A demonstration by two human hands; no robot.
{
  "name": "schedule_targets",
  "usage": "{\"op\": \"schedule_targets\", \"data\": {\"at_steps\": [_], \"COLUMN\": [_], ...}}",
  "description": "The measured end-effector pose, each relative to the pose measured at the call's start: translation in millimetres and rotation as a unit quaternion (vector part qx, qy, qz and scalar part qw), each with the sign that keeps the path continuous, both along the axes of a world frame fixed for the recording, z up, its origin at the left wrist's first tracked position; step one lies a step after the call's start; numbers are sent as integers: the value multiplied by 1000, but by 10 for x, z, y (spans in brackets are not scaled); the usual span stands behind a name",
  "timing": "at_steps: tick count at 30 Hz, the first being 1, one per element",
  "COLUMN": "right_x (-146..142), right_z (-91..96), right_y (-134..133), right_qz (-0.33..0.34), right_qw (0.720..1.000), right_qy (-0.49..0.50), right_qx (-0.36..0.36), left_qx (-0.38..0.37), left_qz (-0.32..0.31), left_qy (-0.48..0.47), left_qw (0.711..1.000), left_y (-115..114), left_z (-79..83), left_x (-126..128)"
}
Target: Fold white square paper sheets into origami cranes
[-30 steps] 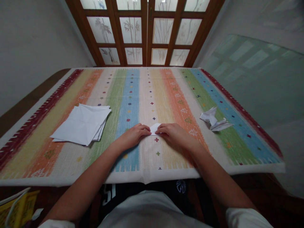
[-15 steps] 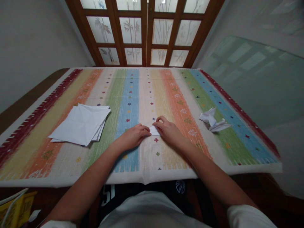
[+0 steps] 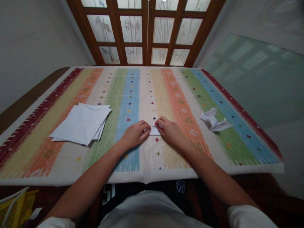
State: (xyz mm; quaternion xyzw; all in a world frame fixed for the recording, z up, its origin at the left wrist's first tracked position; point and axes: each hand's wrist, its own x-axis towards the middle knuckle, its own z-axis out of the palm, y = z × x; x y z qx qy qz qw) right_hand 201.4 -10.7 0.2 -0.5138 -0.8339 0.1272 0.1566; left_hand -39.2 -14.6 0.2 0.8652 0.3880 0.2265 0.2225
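Observation:
A small folded piece of white paper (image 3: 154, 130) lies on the striped tablecloth (image 3: 166, 95) near the front middle. My left hand (image 3: 134, 134) presses on its left end with curled fingers. My right hand (image 3: 169, 130) covers its right end, fingers bent and pinching the paper's upper edge. Most of the paper is hidden under both hands; only a narrow white strip shows between them.
A stack of white square sheets (image 3: 82, 123) lies to the left. Off to the right rest folded white paper figures (image 3: 213, 120). Wooden doors with frosted panes (image 3: 147, 31) stand behind the table. A yellow bag (image 3: 14, 205) sits at the lower left.
Both hands have closed in on the small paper. The right hand's fingers moved up over its top edge, and less of the paper shows between the hands than a second ago.

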Motion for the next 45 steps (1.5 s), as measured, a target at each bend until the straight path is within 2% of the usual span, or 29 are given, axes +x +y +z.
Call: {"op": "schedule_targets", "data": {"at_steps": [7,14,25,33,45], "right_x": [4,74,81,63,109], "right_z": [21,132,109,106,157], "right_y": [-30,-100,-99,-108,-104], "right_qz": [4,32,33,29,53], "right_qw": [1000,999,999,1000,998], "right_qy": [-10,28,2,0,24], "right_qx": [-2,-19,-17,-11,-24], "left_qx": [52,114,90,49,113], "left_qz": [6,-31,30,37,-33], "left_qy": [66,73,43,60,98], "left_qw": [996,990,995,996,988], "left_y": [30,1,4,10,-21], "left_z": [-127,-102,-88,-97,-32], "left_x": [97,54,14,106,-3]}}
